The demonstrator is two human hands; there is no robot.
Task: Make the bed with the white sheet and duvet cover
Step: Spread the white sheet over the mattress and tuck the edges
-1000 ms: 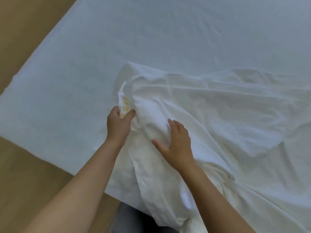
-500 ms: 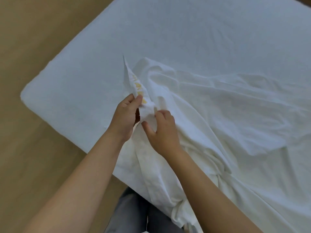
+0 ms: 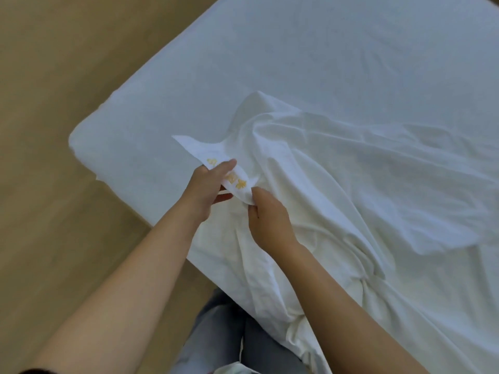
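The crumpled white cover [image 3: 337, 184] lies heaped across the centre and right of the frame, on the white sheet [image 3: 270, 63] stretched smooth beneath it. Its yellow-marked corner [image 3: 201, 152] is pinched by the left hand [image 3: 208, 187] and the right hand [image 3: 270, 220] at centre. The bed corner [image 3: 81, 141] points left; tan wooden floor [image 3: 54, 103] fills the left side.

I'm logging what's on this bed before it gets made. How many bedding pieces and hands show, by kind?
Spread sheet on the mattress: 1
Crumpled white cloth lying on it: 1
Hands: 2, the left hand and the right hand, each pinching the cloth's yellow-marked corner
Total: 4
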